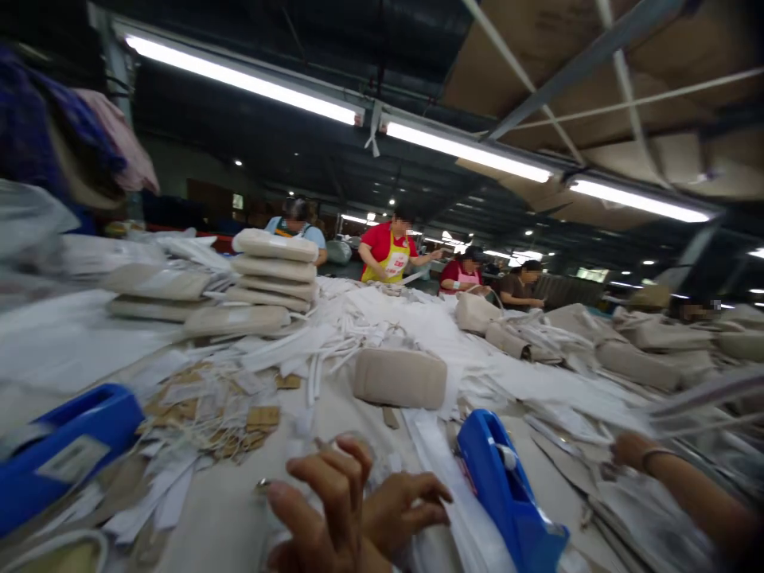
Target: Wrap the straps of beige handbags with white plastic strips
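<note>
My right hand (331,501) is in front at the bottom centre, fingers apart and bent upward, with nothing between them. Behind it my left hand (406,509) points to the right with its fingers apart; its wrist is hidden. The hands overlap in the view. Beneath and around them lies clear plastic. A beige padded pouch (399,379) lies just beyond the hands. To the right is a blue tape dispenser (507,493).
Another blue dispenser (75,454) is at left, beside a pile of tags and strings (224,406). Beige pouches (274,270) are stacked behind. Another person's hand (633,452) reaches in from the right, near more beige bags (645,362). People work across the table.
</note>
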Tool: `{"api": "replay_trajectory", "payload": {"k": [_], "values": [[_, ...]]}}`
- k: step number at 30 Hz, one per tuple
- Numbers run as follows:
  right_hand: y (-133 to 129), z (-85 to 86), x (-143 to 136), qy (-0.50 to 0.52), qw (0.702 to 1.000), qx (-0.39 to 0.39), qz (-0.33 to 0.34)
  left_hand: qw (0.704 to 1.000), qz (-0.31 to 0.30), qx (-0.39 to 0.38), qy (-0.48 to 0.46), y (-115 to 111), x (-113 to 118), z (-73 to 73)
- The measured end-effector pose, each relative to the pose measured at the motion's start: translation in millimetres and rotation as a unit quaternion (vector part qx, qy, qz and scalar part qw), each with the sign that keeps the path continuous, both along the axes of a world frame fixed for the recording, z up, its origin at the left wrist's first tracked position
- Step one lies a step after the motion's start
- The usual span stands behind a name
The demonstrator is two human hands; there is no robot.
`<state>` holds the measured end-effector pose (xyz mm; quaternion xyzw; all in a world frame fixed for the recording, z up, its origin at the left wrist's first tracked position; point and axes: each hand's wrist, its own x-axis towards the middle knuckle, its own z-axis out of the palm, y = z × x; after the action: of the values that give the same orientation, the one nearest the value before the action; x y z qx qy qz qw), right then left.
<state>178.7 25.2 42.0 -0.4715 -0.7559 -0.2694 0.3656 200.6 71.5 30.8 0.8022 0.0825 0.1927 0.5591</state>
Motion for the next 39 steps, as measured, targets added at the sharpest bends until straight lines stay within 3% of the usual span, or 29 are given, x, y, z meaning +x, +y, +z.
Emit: {"api": "replay_trajectory", "payload": {"k": [3,5,7,9,13,15,17,19,23,27,32,39], "values": [[-12.5,-3.3,-3.6,0.081,0.991,0.024,0.102,0.969,0.005,-0.227,-0.101,4.9,-3.6,6.9],[-12.3,-7.5,-6.2,0.114,0.977,0.026,0.177,0.908,-0.033,-0.375,-0.185,17.2,-5.0,7.9],[-6.7,-12.2,-9.1,0.154,0.962,0.013,0.225,0.842,-0.056,-0.469,-0.262,33.8,-14.3,13.6],[1.2,-16.0,-12.0,0.206,0.950,-0.012,0.235,0.813,-0.021,-0.477,-0.332,50.2,-36.5,26.3],[14.7,-18.3,-15.0,0.272,0.932,-0.047,0.236,0.816,0.156,-0.405,-0.382,58.6,-115.0,54.1],[18.1,-17.4,-15.4,0.268,0.927,-0.088,0.248,0.827,0.286,-0.335,-0.349,42.6,-157.8,57.8],[19.8,-15.9,-16.1,0.231,0.920,-0.154,0.275,0.837,0.396,-0.258,-0.277,15.6,-193.0,51.9],[20.7,-14.9,-17.6,0.171,0.915,-0.214,0.296,0.841,0.453,-0.226,-0.191,-15.4,-217.6,38.4],[21.5,-17.3,-20.0,0.035,0.916,-0.269,0.295,0.855,0.456,-0.243,-0.044,-68.2,-241.2,2.7],[20.8,-23.0,-19.0,-0.060,0.904,-0.310,0.289,0.865,0.408,-0.292,0.022,-101.8,-247.6,-21.7],[19.8,-23.3,-18.3,-0.115,0.892,-0.322,0.296,0.862,0.310,-0.398,-0.052,-119.8,-247.2,-34.3],[20.4,-22.1,-18.0,-0.114,0.889,-0.322,0.306,0.799,0.314,-0.498,-0.120,-119.8,-245.3,-33.9]]}}
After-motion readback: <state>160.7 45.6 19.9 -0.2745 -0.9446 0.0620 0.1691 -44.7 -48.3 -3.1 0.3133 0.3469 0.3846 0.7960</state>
